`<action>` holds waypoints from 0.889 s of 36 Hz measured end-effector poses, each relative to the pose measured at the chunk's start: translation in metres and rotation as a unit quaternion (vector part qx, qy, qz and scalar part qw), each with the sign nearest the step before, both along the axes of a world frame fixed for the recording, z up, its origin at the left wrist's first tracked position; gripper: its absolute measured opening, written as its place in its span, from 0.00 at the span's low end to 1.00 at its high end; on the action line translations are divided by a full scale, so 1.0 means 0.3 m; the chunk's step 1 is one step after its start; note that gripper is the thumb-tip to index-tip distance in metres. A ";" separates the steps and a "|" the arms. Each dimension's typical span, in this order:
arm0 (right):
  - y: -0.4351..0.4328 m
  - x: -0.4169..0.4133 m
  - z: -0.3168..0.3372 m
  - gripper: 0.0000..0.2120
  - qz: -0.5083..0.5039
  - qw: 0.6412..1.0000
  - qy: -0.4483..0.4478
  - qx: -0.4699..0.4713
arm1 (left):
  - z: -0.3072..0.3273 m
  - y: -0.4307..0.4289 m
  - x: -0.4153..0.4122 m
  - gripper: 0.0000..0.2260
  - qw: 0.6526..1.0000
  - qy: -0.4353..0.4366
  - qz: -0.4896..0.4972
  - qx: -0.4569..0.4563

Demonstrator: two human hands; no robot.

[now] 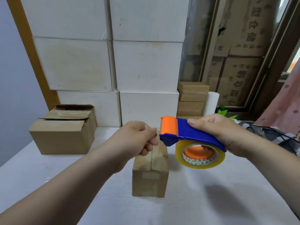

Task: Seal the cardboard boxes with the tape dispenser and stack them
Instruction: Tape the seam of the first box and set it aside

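Currently right hand [222, 132] wraps blue-orange tape dispenser [186, 135], held above small cardboard box [150, 174] on white table [211, 200]. Left hand [138, 138] fingertips pinched at cutter, likely freeing tape end; tape itself not discernible. Box flaps closed, seam untaped. Sealed boxes [192, 98] stacked behind.

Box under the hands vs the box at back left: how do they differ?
The small box stands in front, its top flaps closed to a centre seam; the larger box sits at the table's back left, flaps loose, with another open box behind it. The small one is narrower; the larger one is wide. The left hand and tape dispenser hover over the small box only. Both are plain brown cardboard.
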State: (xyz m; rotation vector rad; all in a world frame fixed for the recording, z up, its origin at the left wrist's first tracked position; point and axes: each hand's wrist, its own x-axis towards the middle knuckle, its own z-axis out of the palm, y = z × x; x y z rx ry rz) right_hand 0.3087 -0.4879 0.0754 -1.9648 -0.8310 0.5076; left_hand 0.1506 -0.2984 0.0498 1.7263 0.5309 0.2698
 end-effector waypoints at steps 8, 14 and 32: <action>-0.037 0.019 -0.020 0.27 0.024 0.999 -0.013 -0.034 | -0.040 0.046 -0.017 0.11 0.996 0.022 -0.003 0.086; -0.101 0.049 -0.030 0.35 0.031 0.996 -0.008 -0.079 | -0.085 0.143 -0.087 0.13 0.995 0.034 0.035 0.082; -0.114 0.078 -0.077 0.33 0.043 0.992 -0.012 -0.117 | -0.221 0.107 -0.080 0.16 0.992 0.031 0.087 0.086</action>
